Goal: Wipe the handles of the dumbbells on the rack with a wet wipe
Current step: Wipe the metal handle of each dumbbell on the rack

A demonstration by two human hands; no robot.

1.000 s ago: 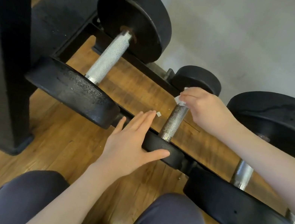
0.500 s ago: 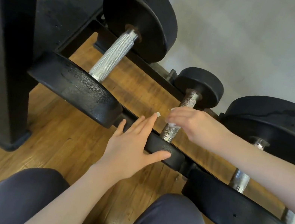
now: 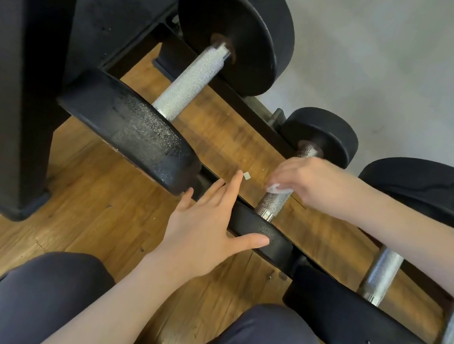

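Hands: the right hand [image 3: 309, 180] curls round the handle of the small dumbbell [image 3: 273, 201], pinching a white wet wipe [image 3: 276, 188] against the metal; the left hand [image 3: 204, 222] lies spread, fingers straight, its palm and thumb against the near weight plate [image 3: 263, 235] of that same dumbbell.
Task's thing: the small dumbbell sits on the rack [image 3: 233, 94], between the large dumbbell [image 3: 193, 81] on the left and another dumbbell [image 3: 380, 274] on the right.
Long axis: the knurled handle runs from the near plate up and away to the far plate [image 3: 322, 134], slanting a little rightward as it recedes from the person.
Wipe on handle: about midway along; bare knurling shows below it toward the near plate, and a short stretch shows above the hand by the far plate.
Nearer hand: the right hand is already on the handle; the left is beside its near end, on the plate only.
Next move, as a judgement: strokes should follow that near-to-far line, while the left hand braces the plate against rolling.
Floor: wooden boards [image 3: 94, 194] under the rack.
Handles left: those on either side carry no wipe now.
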